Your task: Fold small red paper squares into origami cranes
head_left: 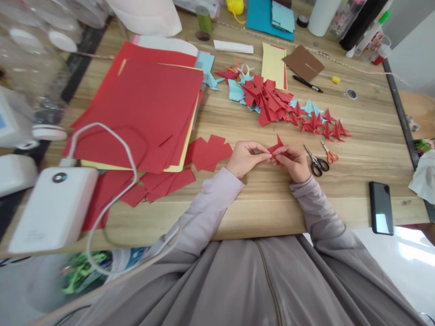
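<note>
Between my two hands is a small red folded paper crane (279, 144), partly covered by the fingers. My left hand (247, 157) pinches its left side with thumb and index finger. On its right side, the fingers of my right hand (295, 160) are closed on the paper. One point of the crane sticks up above the fingertips. Beyond the hands lies a pile of red folded pieces (267, 97), and finished red cranes (314, 123) spread to its right with light blue cranes (311, 107). Red paper squares (207, 153) lie left of my left hand.
Black scissors (318, 164) and orange scissors (330, 154) lie right of my right hand. A phone (381, 208) is at the front right edge. Large red sheets (152, 108) are stacked at left, beside a white power bank (54, 208) with its cable (127, 149).
</note>
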Available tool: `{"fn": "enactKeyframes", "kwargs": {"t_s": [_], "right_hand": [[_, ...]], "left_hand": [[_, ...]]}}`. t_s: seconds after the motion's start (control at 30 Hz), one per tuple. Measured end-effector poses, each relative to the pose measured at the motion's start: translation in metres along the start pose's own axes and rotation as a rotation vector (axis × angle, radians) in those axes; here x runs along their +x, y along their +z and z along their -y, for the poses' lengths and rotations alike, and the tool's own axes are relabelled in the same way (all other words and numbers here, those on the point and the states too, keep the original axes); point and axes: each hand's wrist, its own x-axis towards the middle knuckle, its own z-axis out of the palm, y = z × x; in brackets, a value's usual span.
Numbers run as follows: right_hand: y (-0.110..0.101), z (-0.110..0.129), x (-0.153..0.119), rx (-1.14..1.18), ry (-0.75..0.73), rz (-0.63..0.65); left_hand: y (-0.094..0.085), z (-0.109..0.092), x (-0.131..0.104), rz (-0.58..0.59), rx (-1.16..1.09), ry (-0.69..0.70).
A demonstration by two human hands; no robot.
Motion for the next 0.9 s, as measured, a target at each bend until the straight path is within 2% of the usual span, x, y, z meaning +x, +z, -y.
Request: {"fn": "enactKeyframes", "kwargs": {"t_s": [0.33,0.9], "right_hand": [[0.0003,-0.0035,0.0004,-0.099,-0.016,-0.008],[0.0007,-0.0043,0.0003,-0.033,-0.005,0.007]], "left_hand": [[0.0001,-0.002,0.0,-0.034,0.006,0.021],[0.0005,0.0027,0.0013,-0.048,-0.042,0.001]]}}
